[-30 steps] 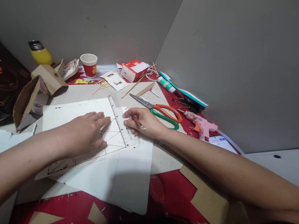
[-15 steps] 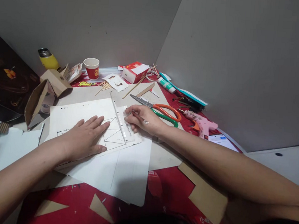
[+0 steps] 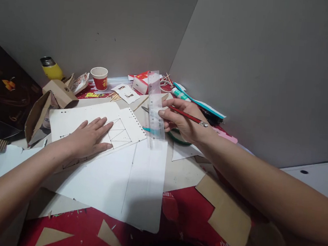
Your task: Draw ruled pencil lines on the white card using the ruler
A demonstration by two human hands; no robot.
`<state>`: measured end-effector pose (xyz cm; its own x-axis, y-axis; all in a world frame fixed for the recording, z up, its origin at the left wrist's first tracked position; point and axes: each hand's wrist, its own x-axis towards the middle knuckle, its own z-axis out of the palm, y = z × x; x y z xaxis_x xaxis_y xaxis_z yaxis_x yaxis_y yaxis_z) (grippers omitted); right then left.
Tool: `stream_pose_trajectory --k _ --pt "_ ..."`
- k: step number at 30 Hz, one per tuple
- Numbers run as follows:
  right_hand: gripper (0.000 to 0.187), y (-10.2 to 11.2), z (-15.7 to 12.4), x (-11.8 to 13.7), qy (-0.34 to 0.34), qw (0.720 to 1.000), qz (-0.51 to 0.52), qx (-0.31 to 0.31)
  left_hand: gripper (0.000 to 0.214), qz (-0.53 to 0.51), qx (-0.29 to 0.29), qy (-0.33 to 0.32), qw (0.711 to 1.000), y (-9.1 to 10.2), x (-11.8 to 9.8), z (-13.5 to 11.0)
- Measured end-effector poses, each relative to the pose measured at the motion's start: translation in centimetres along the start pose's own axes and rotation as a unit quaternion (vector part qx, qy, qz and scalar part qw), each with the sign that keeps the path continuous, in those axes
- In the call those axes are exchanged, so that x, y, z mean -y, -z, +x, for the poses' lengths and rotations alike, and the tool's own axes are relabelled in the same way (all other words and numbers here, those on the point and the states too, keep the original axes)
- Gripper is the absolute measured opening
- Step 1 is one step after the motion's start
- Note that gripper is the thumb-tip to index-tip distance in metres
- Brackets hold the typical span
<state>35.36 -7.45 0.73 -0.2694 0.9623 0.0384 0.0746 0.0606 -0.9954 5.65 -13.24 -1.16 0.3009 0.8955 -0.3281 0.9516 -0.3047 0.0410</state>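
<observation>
My left hand (image 3: 89, 137) lies flat, fingers spread, on a white sheet (image 3: 75, 117) that carries a drawn grid of triangles (image 3: 120, 130). My right hand (image 3: 185, 121) is raised above the table and pinches a clear plastic ruler (image 3: 155, 105), which stands tilted upright. The same hand also holds a red pencil (image 3: 188, 116) pointing right. A larger white sheet (image 3: 118, 184) lies under and in front of the drawn sheet.
Scissors with orange and green handles (image 3: 177, 136) lie partly hidden under my right hand. A pink glue gun (image 3: 226, 135), a red paper cup (image 3: 99, 78), a yellow bottle (image 3: 50, 68), cardboard boxes (image 3: 56, 92), a red carton (image 3: 141, 82) and cardboard scraps (image 3: 227, 214) surround the sheets. Grey walls meet at the far corner.
My right hand has lifted the ruler off the drawn sheet and raised it to the right, pencil still held. The left hand stays flat on the sheet.
</observation>
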Motion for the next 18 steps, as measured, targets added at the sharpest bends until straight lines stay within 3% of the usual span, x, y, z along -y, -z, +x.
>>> stream_pose_trajectory --k 6,9,13,18 --pt "0.03 0.7 -0.4 -0.1 -0.013 1.0 0.008 -0.015 0.079 -0.013 -0.033 0.038 0.999 0.6 2.3 2.1" --pt "0.033 1.2 -0.7 -0.4 -0.016 1.0 -0.001 -0.015 0.074 -0.014 -0.058 0.05 0.997 0.7 2.1 2.1" --pt "0.038 1.3 -0.8 -0.8 -0.023 1.0 0.004 -0.016 0.071 -0.015 -0.074 0.037 0.996 0.7 -1.4 0.6" --pt "0.042 1.3 -0.6 -0.9 -0.028 1.0 0.009 -0.006 0.079 -0.041 -0.031 -0.057 0.997 -0.6 -7.7 -2.0"
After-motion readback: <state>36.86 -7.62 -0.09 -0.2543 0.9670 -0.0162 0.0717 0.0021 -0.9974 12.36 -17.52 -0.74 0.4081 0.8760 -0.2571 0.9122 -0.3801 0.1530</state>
